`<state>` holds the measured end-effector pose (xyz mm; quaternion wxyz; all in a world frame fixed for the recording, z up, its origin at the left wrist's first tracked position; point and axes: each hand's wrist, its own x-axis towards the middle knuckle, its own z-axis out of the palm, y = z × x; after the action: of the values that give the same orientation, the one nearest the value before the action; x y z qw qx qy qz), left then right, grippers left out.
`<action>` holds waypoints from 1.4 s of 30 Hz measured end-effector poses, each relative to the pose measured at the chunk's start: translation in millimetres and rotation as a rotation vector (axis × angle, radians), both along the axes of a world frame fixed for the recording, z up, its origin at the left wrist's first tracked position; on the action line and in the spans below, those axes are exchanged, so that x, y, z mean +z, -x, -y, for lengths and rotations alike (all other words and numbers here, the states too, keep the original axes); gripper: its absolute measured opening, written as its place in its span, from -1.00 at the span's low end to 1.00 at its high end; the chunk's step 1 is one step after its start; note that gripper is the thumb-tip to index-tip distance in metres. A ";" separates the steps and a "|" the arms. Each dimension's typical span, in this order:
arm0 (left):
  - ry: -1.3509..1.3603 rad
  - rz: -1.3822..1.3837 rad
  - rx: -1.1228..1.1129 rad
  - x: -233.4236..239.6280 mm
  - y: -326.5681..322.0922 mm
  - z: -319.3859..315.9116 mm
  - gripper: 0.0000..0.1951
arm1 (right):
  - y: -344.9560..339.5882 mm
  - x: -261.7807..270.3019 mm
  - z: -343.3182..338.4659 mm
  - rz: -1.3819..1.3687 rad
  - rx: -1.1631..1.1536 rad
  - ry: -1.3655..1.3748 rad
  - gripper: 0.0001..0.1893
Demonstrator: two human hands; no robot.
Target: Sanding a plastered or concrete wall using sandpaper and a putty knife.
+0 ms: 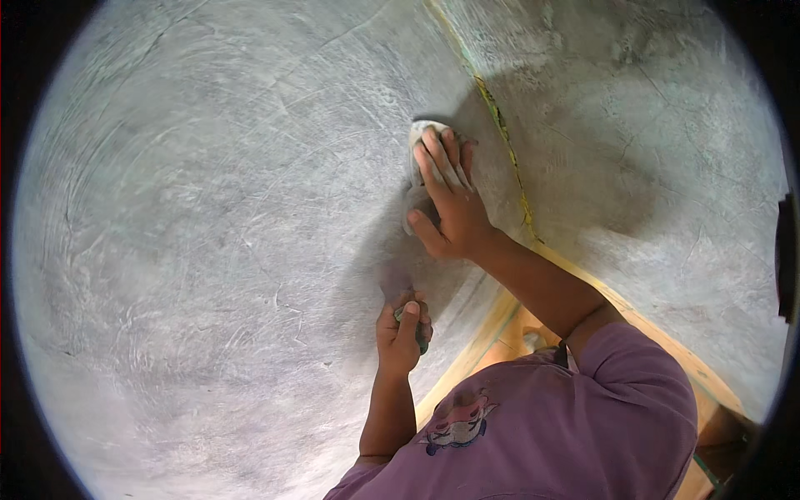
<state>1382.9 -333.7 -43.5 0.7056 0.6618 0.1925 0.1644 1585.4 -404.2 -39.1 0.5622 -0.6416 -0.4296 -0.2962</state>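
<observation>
My right hand lies palm down on a pale, rounded, flat pad, pressing it against a grey plastered surface. Its fingers are slightly spread over the pad's upper part and the thumb rests at its lower end. Most of the pad is hidden under the hand. Below and a little to the left, my left hand is closed around the green handle of a hand tool, its thumb along the handle. The tool's dark end points up over the surface and is blurred, so its exact kind is unclear.
A cracked yellow seam runs down the grey surface to the right of my right hand. Yellowish edge strips meet in a corner beneath my right arm. A dark object stands at the far right rim.
</observation>
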 end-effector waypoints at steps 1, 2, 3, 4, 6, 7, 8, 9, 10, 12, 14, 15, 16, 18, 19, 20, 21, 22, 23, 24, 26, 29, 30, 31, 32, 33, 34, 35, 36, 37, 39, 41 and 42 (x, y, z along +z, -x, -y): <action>0.008 0.019 -0.007 0.7 2.4 -1.0 -0.77 | 0.7 1.6 1.5 0.012 0.011 -0.003 -0.25; 0.015 0.038 -0.013 2.0 4.4 -2.0 -0.77 | 0.3 1.9 4.8 0.005 0.006 0.008 -0.25; 0.011 0.052 0.002 4.5 5.3 -2.2 -0.77 | -0.5 5.2 5.9 -0.001 0.003 0.018 -0.24; 0.006 0.051 -0.001 8.2 6.4 -1.5 -0.78 | -2.1 11.1 4.6 0.014 0.018 0.015 -0.24; -0.001 0.063 0.011 14.4 9.0 -2.0 -0.78 | -5.4 28.2 2.9 0.051 -0.044 -0.020 -0.27; -0.003 0.099 0.007 16.6 10.7 -2.9 -0.78 | -3.2 37.9 0.3 0.064 -0.031 -0.022 -0.27; -0.004 0.135 0.003 18.8 12.1 -3.9 -0.79 | 1.5 48.0 -3.3 0.093 -0.034 -0.033 -0.27; -0.002 0.146 0.019 20.3 14.7 -4.1 -0.79 | 7.9 54.9 -6.0 0.120 -0.032 -0.042 -0.28; 0.010 0.168 0.036 21.7 17.4 -4.6 -0.79 | 16.8 57.7 -6.3 0.137 -0.007 -0.023 -0.29; 0.027 0.197 0.076 21.0 26.7 -5.8 -0.80 | 24.7 49.7 -6.9 0.171 0.037 0.028 -0.28; -0.018 0.196 0.049 20.0 28.8 -7.2 -0.80 | 17.4 39.7 -3.8 0.204 0.032 0.094 -0.26; -0.013 0.203 0.064 20.5 31.1 -7.5 -0.80 | 16.2 42.8 -4.6 0.212 0.046 0.098 -0.26; -0.029 0.197 0.061 22.0 32.8 -7.5 -0.80 | 13.5 49.0 -5.3 0.205 0.024 0.051 -0.26; -0.043 0.197 0.066 23.8 35.0 -9.1 -0.80 | 12.2 68.2 -8.5 0.200 0.011 -0.007 -0.26; -0.037 0.216 0.070 24.4 35.6 -10.5 -0.80 | 16.7 75.8 -10.8 0.206 0.018 -0.006 -0.26; -0.033 0.236 0.074 25.1 36.4 -11.2 -0.79 | 21.3 82.4 -13.2 0.232 0.022 0.012 -0.25; -0.033 0.243 0.080 26.9 37.1 -11.3 -0.79 | 25.3 86.6 -16.2 0.258 0.024 0.029 -0.25; -0.057 0.260 0.082 29.7 38.0 -10.7 -0.79 | 30.8 87.7 -17.9 0.273 0.050 0.040 -0.25; -0.080 0.278 0.084 32.1 39.0 -10.6 -0.79 | 33.9 85.6 -17.3 0.280 0.055 0.038 -0.25; -0.083 0.285 0.094 33.8 41.7 -10.6 -0.79 | 35.7 81.2 -15.8 0.301 0.064 0.078 -0.25; -0.073 0.290 0.104 36.3 48.2 -12.1 -0.79 | 31.4 77.1 -12.1 0.307 0.087 0.117 -0.24; -0.039 0.315 0.129 34.6 55.3 -14.8 -0.79 | 18.6 89.9 -13.5 0.286 0.036 0.005 -0.24; -0.039 0.320 0.137 34.9 56.9 -14.6 -0.79 | 21.2 99.3 -17.2 0.278 0.026 -0.020 -0.25; -0.019 0.330 0.142 35.5 56.5 -15.1 -0.79 | 26.7 108.2 -18.9 0.284 0.028 -0.018 -0.25; 0.001 0.339 0.147 36.0 56.1 -15.5 -0.79 | 33.2 116.8 -20.8 0.312 0.019 -0.003 -0.25; 0.001 0.346 0.148 36.6 55.9 -16.0 -0.79 | 38.9 122.4 -24.0 0.341 0.011 0.012 -0.25; -0.017 0.362 0.127 37.0 56.3 -16.3 -0.78 | 44.7 121.5 -28.3 0.373 0.030 0.016 -0.26; -0.035 0.377 0.106 37.2 56.4 -16.5 -0.77 | 48.9 118.4 -27.0 0.379 0.032 0.017 -0.26; -0.036 0.383 0.113 37.5 58.2 -17.7 -0.77 | 55.1 114.8 -26.1 0.408 0.076 0.088 -0.27; -0.042 0.405 0.089 37.6 60.0 -18.8 -0.77 | 59.6 111.2 -25.8 0.436 0.119 0.160 -0.28; -0.044 0.430 0.075 37.8 63.1 -19.8 -0.76 | 54.3 101.2 -20.8 0.414 0.118 0.188 -0.29; -0.020 0.453 0.038 40.6 65.0 -20.2 -0.73 | 47.4 104.0 -25.1 0.391 0.092 0.079 -0.29; -0.015 0.455 0.053 40.3 66.4 -19.8 -0.73 | 48.6 111.1 -28.9 0.394 0.107 0.085 -0.29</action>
<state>1316.5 -313.9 -3.2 0.7215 0.6075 0.0444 0.3292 1536.8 -375.4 72.0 0.4546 -0.5707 -0.5767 -0.3674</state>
